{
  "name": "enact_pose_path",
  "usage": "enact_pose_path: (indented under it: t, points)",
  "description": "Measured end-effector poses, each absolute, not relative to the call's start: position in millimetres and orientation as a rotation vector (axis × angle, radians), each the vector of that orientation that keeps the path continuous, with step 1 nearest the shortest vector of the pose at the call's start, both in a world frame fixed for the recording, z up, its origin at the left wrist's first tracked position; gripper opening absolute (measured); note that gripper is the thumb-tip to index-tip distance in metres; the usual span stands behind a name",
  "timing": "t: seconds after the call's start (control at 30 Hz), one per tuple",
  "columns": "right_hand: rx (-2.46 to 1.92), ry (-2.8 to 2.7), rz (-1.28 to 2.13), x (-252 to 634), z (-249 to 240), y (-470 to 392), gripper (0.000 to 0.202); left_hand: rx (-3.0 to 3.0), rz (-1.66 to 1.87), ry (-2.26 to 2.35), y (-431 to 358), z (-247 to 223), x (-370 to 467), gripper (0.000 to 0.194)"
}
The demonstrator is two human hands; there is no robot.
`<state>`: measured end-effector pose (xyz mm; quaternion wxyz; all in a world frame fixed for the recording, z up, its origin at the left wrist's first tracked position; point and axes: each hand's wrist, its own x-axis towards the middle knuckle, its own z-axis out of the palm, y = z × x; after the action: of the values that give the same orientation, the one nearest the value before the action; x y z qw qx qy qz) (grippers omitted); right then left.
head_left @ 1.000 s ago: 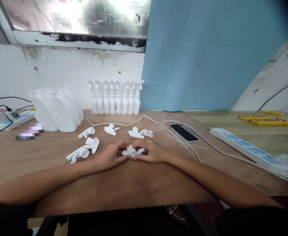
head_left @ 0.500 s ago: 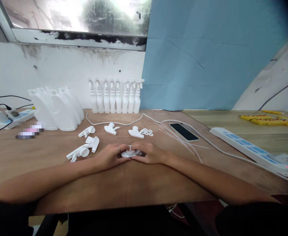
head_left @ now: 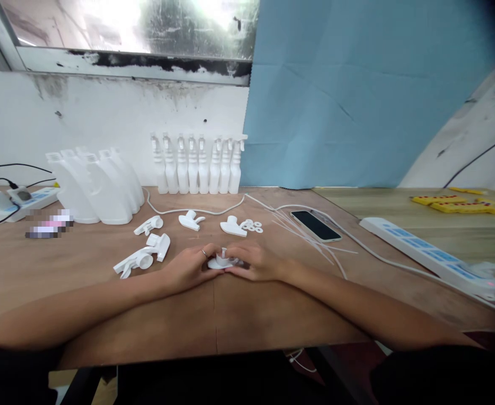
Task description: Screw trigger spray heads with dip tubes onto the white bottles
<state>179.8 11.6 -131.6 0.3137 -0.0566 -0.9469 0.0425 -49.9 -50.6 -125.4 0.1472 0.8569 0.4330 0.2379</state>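
Both hands meet low over the wooden table [head_left: 154,320], around one white spray head [head_left: 222,261]. My left hand [head_left: 190,264], with a ring on one finger, grips its left side. From the right, my right hand [head_left: 253,261] holds it between thumb and fingers. A small stem sticks up between the fingertips; the fingers hide much of the part. Beyond the hands lie another white spray head [head_left: 192,220] and one more [head_left: 233,226] beside several small white rings [head_left: 253,226]. Several more white spray heads [head_left: 134,261] lie left of my left hand.
White bottles [head_left: 108,191] stand at the back left, and a row of bottles with spray heads [head_left: 193,171] is against the wall. Thin white tubes [head_left: 302,236], a phone [head_left: 315,225] and a power strip [head_left: 428,253] with its cable lie to the right.
The fingertips have shifted slightly on the white spray head, and its stem shows a little more between them. Both hands stay in nearly the same place.
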Motion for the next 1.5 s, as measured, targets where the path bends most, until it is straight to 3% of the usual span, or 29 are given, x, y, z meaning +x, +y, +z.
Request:
enact_pose_path:
  t: [0.2,0.37,0.47,0.57,0.8,0.93,1.03,1.13,1.23,1.33,1.4,1.5]
  points:
    - [-0.176,-2.448,0.015,183.5,-122.3,10.3,0.038,2.493,0.682,1.184,-48.4,-127.7,-50.3,0.028]
    - [-0.476,-2.363,-0.185,200.9,-101.2,33.5,0.016,2.546,0.737,1.128,-48.6,-131.3,-52.1,0.029]
    - [-0.981,-2.418,-0.269,224.1,-87.4,59.0,0.021,2.556,0.728,1.148,-50.0,-130.5,-50.7,0.029]
    - [-1.553,-2.426,-0.139,253.4,-79.7,84.9,0.021,2.603,0.705,1.117,-50.5,-128.5,-49.2,0.030]
    - [-1.830,-2.527,0.180,289.0,-84.3,110.4,0.012,2.645,0.653,1.104,-48.9,-127.1,-49.9,0.030]
    - [-1.838,-2.462,0.223,283.9,-90.2,112.4,0.016,2.560,0.652,1.111,-46.9,-128.0,-50.6,0.031]
    - [-1.772,-2.333,0.191,280.5,-89.3,112.9,0.004,2.544,0.650,1.114,-46.0,-128.4,-50.1,0.031]
    - [-1.653,-2.168,0.206,280.6,-80.1,110.6,0.026,2.511,0.650,1.144,-47.1,-127.2,-49.0,0.031]
    - [-1.270,-1.843,0.666,280.9,-64.5,105.2,0.024,2.447,0.642,1.203,-48.9,-124.4,-48.0,0.041]
    - [-0.791,-1.479,1.140,273.9,-50.9,96.8,0.020,2.451,0.653,1.172,-49.4,-122.1,-47.2,0.032]
    - [-0.648,-1.354,1.274,261.8,-48.1,87.5,0.024,2.469,0.678,1.120,-49.0,-121.9,-46.8,0.024]
    - [-0.630,-1.308,1.399,232.5,-56.1,63.8,0.024,2.455,0.694,1.109,-48.4,-123.2,-46.6,0.029]
